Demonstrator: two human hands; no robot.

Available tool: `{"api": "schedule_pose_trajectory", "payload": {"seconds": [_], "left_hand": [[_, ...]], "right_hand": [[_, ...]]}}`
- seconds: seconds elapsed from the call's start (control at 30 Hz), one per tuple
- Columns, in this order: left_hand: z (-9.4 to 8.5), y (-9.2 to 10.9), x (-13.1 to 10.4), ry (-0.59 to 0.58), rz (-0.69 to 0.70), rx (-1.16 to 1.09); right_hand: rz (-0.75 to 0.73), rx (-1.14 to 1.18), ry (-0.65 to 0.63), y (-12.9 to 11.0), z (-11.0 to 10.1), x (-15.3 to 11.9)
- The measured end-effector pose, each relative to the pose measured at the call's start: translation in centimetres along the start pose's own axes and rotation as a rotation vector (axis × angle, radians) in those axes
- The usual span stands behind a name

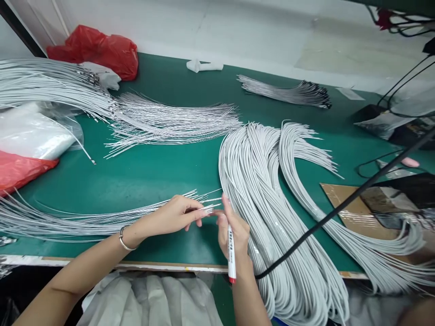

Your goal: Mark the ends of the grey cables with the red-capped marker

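My left hand (180, 215) is pinched around a few thin white wires (210, 208), whose ends stick out to the right between thumb and fingers. Facing it, my right hand (236, 231) is closed on a white marker pen (231, 256) with a red end pointing down towards me. The right fingertips meet the wire ends; whether they grip them is hard to make out. Behind my left wrist, a long bundle of loose grey-white wires (84, 222) runs along the front of the green table (152, 170). A thick bundle of white cables (261, 181) lies just right of my right hand.
More wire bundles lie at the back left (176, 122) and against the wall (285, 92). Red plastic bags (98, 50) and a clear bag (37, 131) sit on the left. A black cable (326, 219) crosses the right side above cardboard (350, 210).
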State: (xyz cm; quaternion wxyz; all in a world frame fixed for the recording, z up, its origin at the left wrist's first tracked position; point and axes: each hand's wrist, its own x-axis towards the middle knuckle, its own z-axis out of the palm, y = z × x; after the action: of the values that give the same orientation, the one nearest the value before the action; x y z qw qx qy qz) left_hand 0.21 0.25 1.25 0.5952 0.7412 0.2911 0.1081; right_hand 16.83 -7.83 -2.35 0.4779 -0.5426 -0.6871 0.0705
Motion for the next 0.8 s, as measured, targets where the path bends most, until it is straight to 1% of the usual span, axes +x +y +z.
{"api": "schedule_pose_trajectory", "payload": {"seconds": [0.07,0.1,0.13,0.2,0.23,0.27,0.3,0.37,0.43,0.47,0.53,0.63,0.73,0.8], "left_hand": [[0.0,0.0,-0.1,-0.007,0.014,0.001],[-0.1,0.0,-0.2,-0.008,0.018,-0.003],[-0.1,0.0,-0.2,-0.007,0.019,-0.01],[-0.2,0.2,-0.3,-0.01,0.018,-0.027],[-0.2,0.3,-0.4,-0.02,0.019,-0.026],[-0.2,0.5,-0.4,-0.04,0.025,-0.016],[-0.2,0.8,-0.5,-0.07,0.036,0.008],[-0.2,1.2,-0.5,-0.138,0.059,0.074],[-0.2,1.5,-0.6,-0.176,0.062,0.133],[-0.2,1.6,-0.6,-0.176,0.049,0.154],[-0.2,1.5,-0.7,-0.152,0.006,0.167],[-0.2,1.4,-1.1,-0.082,-0.023,0.153],[-0.2,1.4,-1.3,-0.029,0.008,0.179],[-0.2,1.4,-1.3,-0.034,0.016,0.164]], "right_hand": [[-0.031,0.012,-0.08,-0.1,-0.3,0.0],[-0.019,0.023,-0.107,-0.1,-0.4,-0.1],[0.022,0.037,-0.107,-0.2,-0.5,-0.2],[0.151,0.079,-0.068,-0.1,-0.6,-0.4],[0.21,0.118,-0.069,-0.1,-0.7,-0.4],[0.26,0.166,-0.099,0.0,-0.8,-0.4],[0.294,0.22,-0.154,0.0,-0.9,-0.3],[0.33,0.312,-0.301,0.1,-1.1,0.0],[0.368,0.361,-0.391,0.0,-1.1,0.4],[0.39,0.375,-0.4,-0.1,-1.1,0.6],[0.442,0.391,-0.376,-0.2,-1.1,0.9],[0.506,0.382,-0.346,-0.4,-1.1,1.1],[0.491,0.348,-0.353,-0.2,-1.4,1.0],[0.46,0.353,-0.378,0.0,-1.7,0.9]]}}
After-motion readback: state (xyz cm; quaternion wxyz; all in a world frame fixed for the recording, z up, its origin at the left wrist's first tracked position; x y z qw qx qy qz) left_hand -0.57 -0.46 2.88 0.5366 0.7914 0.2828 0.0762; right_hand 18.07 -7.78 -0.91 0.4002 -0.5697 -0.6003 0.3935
